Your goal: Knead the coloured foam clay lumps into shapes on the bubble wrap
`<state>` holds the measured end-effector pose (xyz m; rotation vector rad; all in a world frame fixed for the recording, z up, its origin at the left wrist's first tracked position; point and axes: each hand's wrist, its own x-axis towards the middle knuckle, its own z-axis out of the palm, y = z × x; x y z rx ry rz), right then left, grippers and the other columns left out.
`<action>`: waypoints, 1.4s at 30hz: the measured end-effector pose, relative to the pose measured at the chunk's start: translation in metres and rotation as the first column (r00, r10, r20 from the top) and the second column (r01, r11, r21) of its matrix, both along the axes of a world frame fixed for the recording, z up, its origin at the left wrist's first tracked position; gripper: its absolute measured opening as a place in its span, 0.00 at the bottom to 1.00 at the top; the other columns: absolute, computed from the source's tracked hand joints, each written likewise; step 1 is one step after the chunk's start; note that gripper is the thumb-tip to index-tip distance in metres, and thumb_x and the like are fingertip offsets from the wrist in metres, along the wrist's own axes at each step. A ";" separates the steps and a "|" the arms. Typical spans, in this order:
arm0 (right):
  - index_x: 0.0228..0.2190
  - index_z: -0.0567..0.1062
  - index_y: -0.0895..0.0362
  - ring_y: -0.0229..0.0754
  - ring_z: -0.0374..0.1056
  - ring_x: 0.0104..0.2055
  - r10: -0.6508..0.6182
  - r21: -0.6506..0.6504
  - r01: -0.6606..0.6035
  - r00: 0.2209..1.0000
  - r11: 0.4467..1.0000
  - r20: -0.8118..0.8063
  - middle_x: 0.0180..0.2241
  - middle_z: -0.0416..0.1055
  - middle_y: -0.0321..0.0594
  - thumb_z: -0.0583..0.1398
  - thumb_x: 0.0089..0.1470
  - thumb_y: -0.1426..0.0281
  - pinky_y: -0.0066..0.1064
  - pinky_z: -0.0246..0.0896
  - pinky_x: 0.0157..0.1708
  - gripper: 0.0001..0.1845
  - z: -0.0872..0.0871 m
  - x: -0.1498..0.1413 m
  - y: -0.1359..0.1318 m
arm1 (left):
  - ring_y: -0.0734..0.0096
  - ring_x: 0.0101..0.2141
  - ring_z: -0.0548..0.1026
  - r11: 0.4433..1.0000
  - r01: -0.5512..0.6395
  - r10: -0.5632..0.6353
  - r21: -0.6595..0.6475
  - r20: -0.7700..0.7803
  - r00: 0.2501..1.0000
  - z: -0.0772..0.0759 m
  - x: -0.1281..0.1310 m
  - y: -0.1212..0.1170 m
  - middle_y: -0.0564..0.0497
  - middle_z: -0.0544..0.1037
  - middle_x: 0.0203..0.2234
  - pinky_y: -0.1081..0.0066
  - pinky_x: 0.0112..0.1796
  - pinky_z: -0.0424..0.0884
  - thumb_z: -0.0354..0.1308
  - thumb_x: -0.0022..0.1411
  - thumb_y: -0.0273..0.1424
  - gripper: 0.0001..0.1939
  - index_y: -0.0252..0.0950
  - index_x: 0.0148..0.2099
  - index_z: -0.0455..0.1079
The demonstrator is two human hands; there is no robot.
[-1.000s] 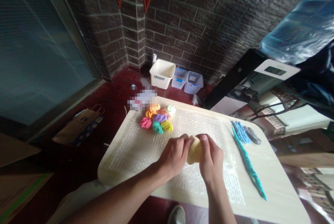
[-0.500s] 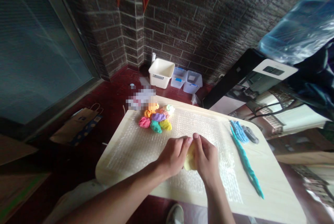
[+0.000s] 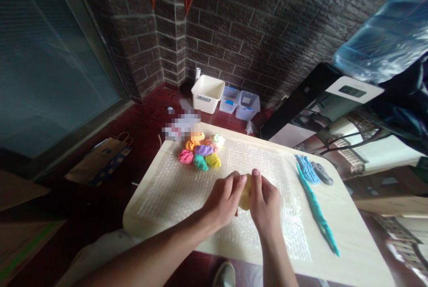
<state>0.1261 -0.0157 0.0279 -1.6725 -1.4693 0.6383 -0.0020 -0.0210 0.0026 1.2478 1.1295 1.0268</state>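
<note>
Between my two hands is a piece of pale yellow modelling clay (image 3: 246,195), held above the table. My left hand (image 3: 224,195) grips its left side, fingers curled and thumb on top. On the other side, my right hand (image 3: 265,198) is closed round it with the thumb pointing up. The fingers behind the clay are partly hidden. Farther off lies a cluster of soft coloured lumps, among them a purple lump (image 3: 203,150), a teal lump (image 3: 201,162), a pink lump (image 3: 186,157) and a yellow lump (image 3: 213,160).
Bubble wrap (image 3: 167,193) covers much of the pale wooden table (image 3: 354,238). At right lie a long teal roll (image 3: 316,207), blue strands (image 3: 307,169) and a grey lump (image 3: 322,173). A white bin (image 3: 205,100) and two clear boxes stand on the floor beyond; a paper bag (image 3: 96,160) is at left.
The yellow clay shows less below my hands than before, squeezed or folded up between them. My hands stay in nearly the same place; the view has shifted slightly.
</note>
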 end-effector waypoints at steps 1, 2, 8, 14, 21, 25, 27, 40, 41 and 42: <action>0.20 0.63 0.54 0.36 0.55 0.20 0.013 -0.005 -0.013 1.000 1.000 -0.015 0.16 0.59 0.32 0.52 0.69 0.44 0.30 0.46 0.21 0.34 0.001 -0.001 0.000 | 0.75 0.16 0.69 1.000 -0.018 0.019 0.021 -0.035 0.999 0.000 0.000 0.001 0.58 0.66 0.19 0.77 0.17 0.59 0.44 0.78 0.50 0.24 0.39 0.35 0.63; 0.21 0.64 0.54 0.37 0.56 0.21 0.026 -0.005 -0.026 0.999 1.000 -0.038 0.17 0.60 0.32 0.52 0.69 0.44 0.30 0.47 0.21 0.33 0.001 -0.001 -0.001 | 0.76 0.17 0.68 0.999 -0.024 0.027 0.047 -0.073 0.997 0.001 0.000 0.001 0.58 0.65 0.19 0.77 0.18 0.58 0.44 0.78 0.48 0.23 0.39 0.34 0.62; 0.22 0.64 0.54 0.36 0.53 0.23 0.119 -0.055 -0.130 0.978 0.990 -0.169 0.19 0.58 0.30 0.58 0.67 0.45 0.28 0.47 0.21 0.31 0.003 0.002 -0.002 | 0.74 0.20 0.67 0.986 0.053 -0.025 0.161 -0.176 0.984 0.007 -0.001 0.002 0.56 0.65 0.18 0.73 0.23 0.58 0.44 0.78 0.41 0.21 0.39 0.32 0.61; 0.21 0.64 0.54 0.35 0.52 0.20 0.028 0.047 -0.023 0.994 0.999 -0.108 0.17 0.56 0.30 0.57 0.67 0.46 0.28 0.44 0.19 0.31 -0.003 0.000 -0.001 | 0.72 0.17 0.70 0.994 0.089 -0.086 -0.055 0.058 0.995 0.003 -0.002 -0.001 0.56 0.69 0.21 0.75 0.17 0.60 0.42 0.75 0.57 0.28 0.39 0.37 0.64; 0.24 0.72 0.56 0.38 0.60 0.22 -0.124 0.082 0.149 0.960 0.985 -0.252 0.19 0.65 0.34 0.59 0.65 0.44 0.28 0.54 0.20 0.30 0.003 0.007 0.002 | 0.74 0.20 0.69 0.984 0.116 -0.116 0.133 -0.009 0.993 0.004 -0.002 0.000 0.57 0.66 0.17 0.73 0.26 0.62 0.44 0.79 0.47 0.23 0.38 0.33 0.62; 0.34 0.81 0.58 0.43 0.69 0.28 -0.029 0.081 0.052 0.962 0.995 -0.271 0.26 0.75 0.40 0.64 0.61 0.45 0.29 0.62 0.25 0.27 0.006 0.015 0.002 | 0.74 0.23 0.67 0.952 0.117 -0.070 0.282 -0.172 0.983 0.002 -0.004 0.004 0.56 0.67 0.21 0.70 0.29 0.57 0.48 0.77 0.36 0.19 0.38 0.31 0.60; 0.30 0.80 0.59 0.40 0.66 0.25 0.034 0.048 -0.020 0.949 0.999 -0.314 0.24 0.73 0.38 0.67 0.59 0.47 0.28 0.59 0.23 0.25 0.005 0.017 0.001 | 0.73 0.25 0.67 0.930 0.128 -0.056 0.345 -0.213 0.975 0.001 -0.006 0.005 0.55 0.68 0.22 0.70 0.30 0.55 0.49 0.77 0.34 0.18 0.38 0.30 0.59; 0.40 0.83 0.56 0.42 0.74 0.32 0.157 0.064 -0.144 0.893 0.988 -0.421 0.33 0.80 0.41 0.67 0.63 0.53 0.29 0.69 0.31 0.18 0.002 0.019 0.002 | 0.74 0.25 0.73 0.975 0.039 -0.033 0.219 -0.030 0.999 -0.004 -0.004 0.005 0.54 0.72 0.27 0.75 0.26 0.65 0.51 0.77 0.42 0.17 0.37 0.39 0.68; 0.43 0.83 0.55 0.43 0.75 0.34 0.136 0.077 -0.114 0.895 0.990 -0.424 0.36 0.81 0.42 0.67 0.63 0.54 0.30 0.71 0.32 0.18 0.000 0.019 0.002 | 0.74 0.25 0.74 0.977 0.016 -0.018 0.212 0.005 1.000 -0.004 -0.004 0.007 0.54 0.73 0.28 0.75 0.26 0.66 0.53 0.77 0.43 0.16 0.37 0.41 0.69; 0.43 0.82 0.55 0.43 0.75 0.34 0.128 0.091 -0.099 0.897 0.991 -0.423 0.37 0.81 0.42 0.67 0.63 0.54 0.30 0.71 0.33 0.17 -0.002 0.020 0.002 | 0.74 0.26 0.75 0.978 -0.006 -0.002 0.211 0.034 0.999 -0.004 -0.004 0.007 0.54 0.75 0.30 0.75 0.27 0.67 0.54 0.76 0.43 0.15 0.37 0.42 0.70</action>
